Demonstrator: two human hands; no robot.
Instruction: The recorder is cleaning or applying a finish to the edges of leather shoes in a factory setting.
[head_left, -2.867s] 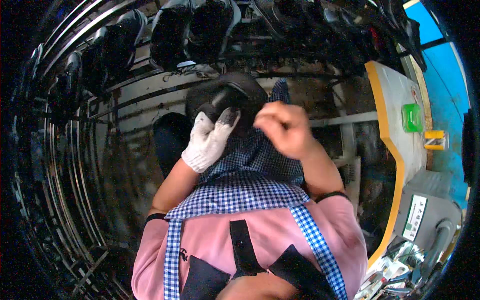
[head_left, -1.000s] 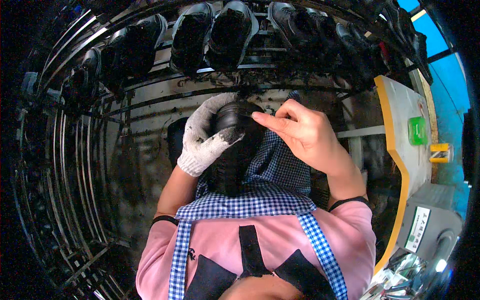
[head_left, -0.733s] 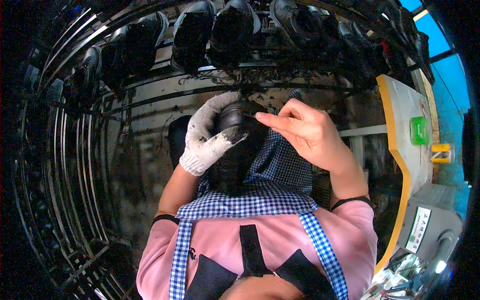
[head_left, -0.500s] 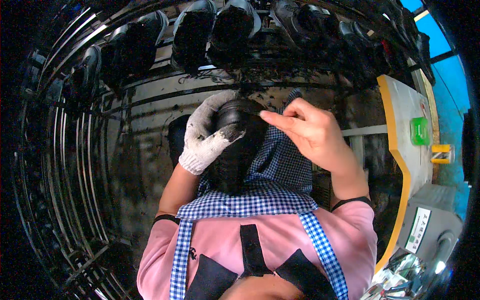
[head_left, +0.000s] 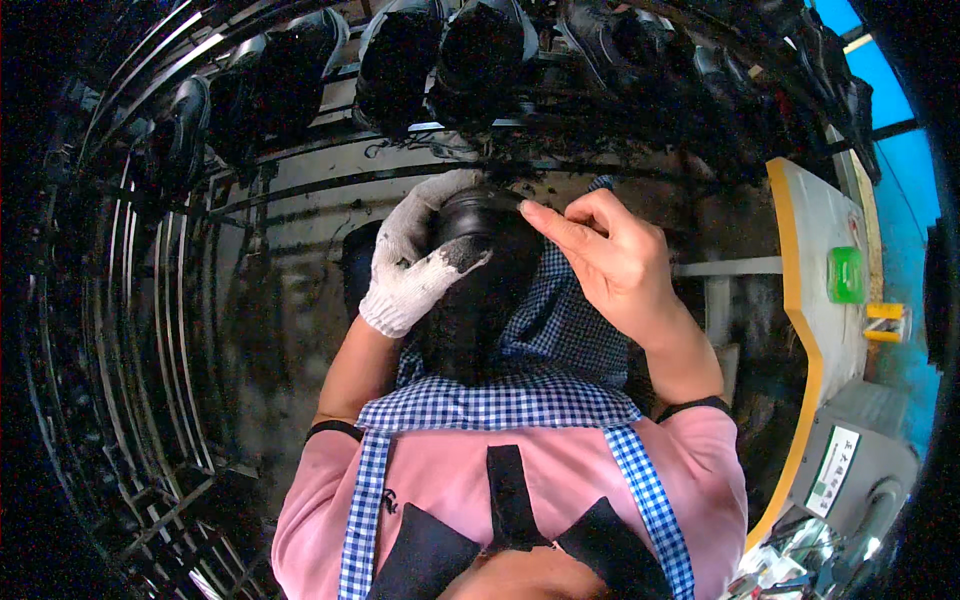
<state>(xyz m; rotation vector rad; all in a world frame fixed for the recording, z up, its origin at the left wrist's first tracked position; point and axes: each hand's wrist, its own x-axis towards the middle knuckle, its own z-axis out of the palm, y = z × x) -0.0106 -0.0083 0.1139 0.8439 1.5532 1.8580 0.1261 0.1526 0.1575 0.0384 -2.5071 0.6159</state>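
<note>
gloved left hand (head_left: 415, 262) grip stays clamped on the black rubber shoe (head_left: 480, 260); bare right hand (head_left: 605, 262), fingertips pinched, has slid toward twelve o'clock along its rim.

Curved metal rack (head_left: 300, 150) seen overhead, row of black shoes (head_left: 400, 60) hung along it, soles up, side by side. Bench (head_left: 815, 250) with yellow edge spotted at right; green box (head_left: 846, 275) and small yellow block (head_left: 884, 322) set on it, slightly apart.
</note>
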